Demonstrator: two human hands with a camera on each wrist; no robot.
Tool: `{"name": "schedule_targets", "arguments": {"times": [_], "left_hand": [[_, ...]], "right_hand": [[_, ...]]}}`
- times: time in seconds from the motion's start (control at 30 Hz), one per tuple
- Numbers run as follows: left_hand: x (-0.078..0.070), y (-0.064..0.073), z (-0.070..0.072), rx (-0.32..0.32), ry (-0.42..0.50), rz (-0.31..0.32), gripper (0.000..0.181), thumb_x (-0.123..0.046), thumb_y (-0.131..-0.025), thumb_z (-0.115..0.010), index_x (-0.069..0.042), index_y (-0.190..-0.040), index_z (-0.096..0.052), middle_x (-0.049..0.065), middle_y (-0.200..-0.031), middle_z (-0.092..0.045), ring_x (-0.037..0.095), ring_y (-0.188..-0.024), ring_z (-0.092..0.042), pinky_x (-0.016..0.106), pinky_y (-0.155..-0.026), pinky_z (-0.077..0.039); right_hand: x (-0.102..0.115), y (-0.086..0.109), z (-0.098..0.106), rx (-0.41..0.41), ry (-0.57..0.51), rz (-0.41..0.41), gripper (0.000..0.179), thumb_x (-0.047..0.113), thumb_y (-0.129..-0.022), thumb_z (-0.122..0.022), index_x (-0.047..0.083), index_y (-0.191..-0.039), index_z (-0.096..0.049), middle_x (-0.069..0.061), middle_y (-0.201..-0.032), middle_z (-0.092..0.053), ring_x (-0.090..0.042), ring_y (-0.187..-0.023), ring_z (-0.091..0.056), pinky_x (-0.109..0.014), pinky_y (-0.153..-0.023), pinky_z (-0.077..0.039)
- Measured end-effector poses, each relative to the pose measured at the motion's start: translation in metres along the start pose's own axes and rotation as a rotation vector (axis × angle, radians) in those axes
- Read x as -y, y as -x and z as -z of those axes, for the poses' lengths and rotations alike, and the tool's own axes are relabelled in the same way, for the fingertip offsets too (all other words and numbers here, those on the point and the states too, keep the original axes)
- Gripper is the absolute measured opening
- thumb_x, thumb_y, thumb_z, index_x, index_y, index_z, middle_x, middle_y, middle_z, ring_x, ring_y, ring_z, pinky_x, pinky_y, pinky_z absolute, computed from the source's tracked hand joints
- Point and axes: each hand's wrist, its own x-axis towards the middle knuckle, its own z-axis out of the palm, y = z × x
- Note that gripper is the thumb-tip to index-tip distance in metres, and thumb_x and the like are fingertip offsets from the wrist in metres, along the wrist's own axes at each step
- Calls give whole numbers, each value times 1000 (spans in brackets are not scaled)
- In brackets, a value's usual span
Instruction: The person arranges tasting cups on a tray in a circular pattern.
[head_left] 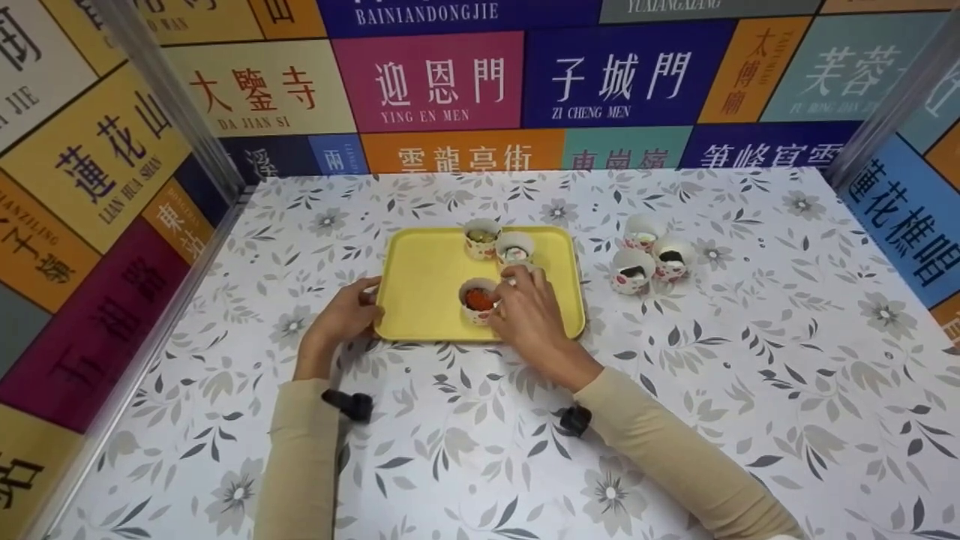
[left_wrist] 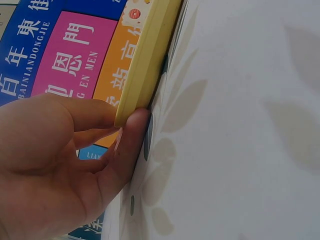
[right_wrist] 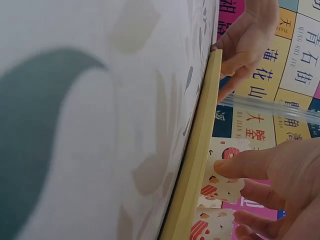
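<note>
A yellow rectangular tray lies on the table. My left hand grips its left edge near the front corner; the left wrist view has the thumb and fingers pinching the tray rim. Toward the tray's front stands a patterned paper cup with orange-red bits inside. My right hand holds this cup from its right side, the thumb laid against the cup wall in the right wrist view. Behind it on the tray stand a cup with yellowish-green contents and a cup with pale contents.
Right of the tray, three more patterned cups stand close together: one with dark contents, another with dark contents and one with pale contents. A floral cloth covers the table. Panels with lettering rise behind it.
</note>
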Motion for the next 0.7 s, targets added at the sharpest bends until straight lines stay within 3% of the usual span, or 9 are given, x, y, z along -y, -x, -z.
{"name": "schedule_targets", "arguments": {"times": [0.37,0.7], "left_hand": [[1,1,0,0,-26,-10,64,-3,-98,-49,-8,-158,-29,25,-134,-55,27,-106,-63,29,-79,-57],[1,0,0,13,12,-18,64,-2,-98,-48,-6,-159,-27,27,-134,-53,29,-104,-65,29,-76,-59]], "right_hand": [[-8,5,12,7,-53,-29,30,17,-81,-81,4,-107,-74,-13,-138,-55,-35,-116,-47,-46,-101,-41],[-28,6,47,-70,-132,-108,41,17,-78,-83,4,-115,-71,-18,-138,-55,-37,-124,-45,-50,-105,-39]]}}
